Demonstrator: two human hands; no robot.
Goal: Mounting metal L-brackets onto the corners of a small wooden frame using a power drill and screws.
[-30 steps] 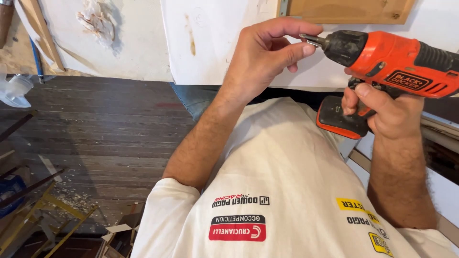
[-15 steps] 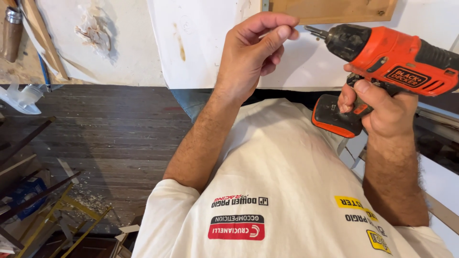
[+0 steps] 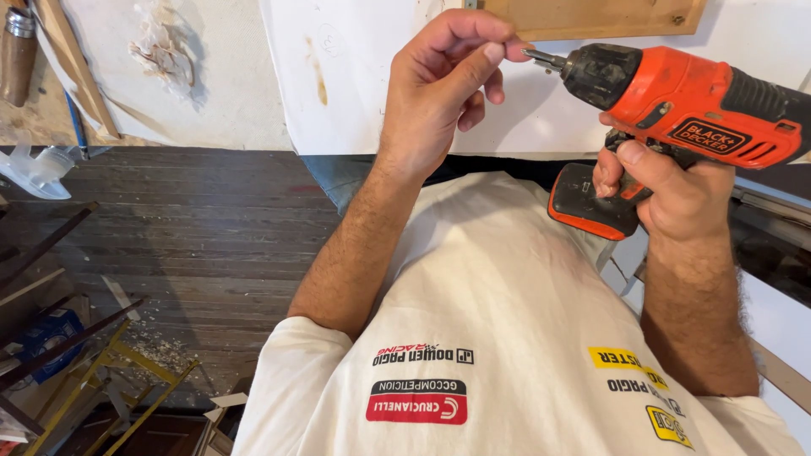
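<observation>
My right hand (image 3: 667, 190) grips the handle of an orange and black cordless drill (image 3: 688, 93), held level with its bit pointing left. My left hand (image 3: 443, 80) is raised at the bit's tip (image 3: 534, 56), thumb and forefinger pinched together right at the tip; whether a small screw sits between them I cannot tell. Both hands hover over a white board (image 3: 363, 76) that lies in front of me. A light wooden piece (image 3: 591, 15) rests on the board just beyond the drill.
Dark wooden floorboards (image 3: 194, 228) run below on the left. A yellow metal frame (image 3: 127, 380) and dark bars stand at the lower left among wood shavings. A dark bottle-like object (image 3: 19, 51) and a clear plastic bottle (image 3: 34, 169) are at the far left.
My left hand has stayed at the bit's tip, its fingers pinching closer. Drill and hands have shifted slightly lower and left in view.
</observation>
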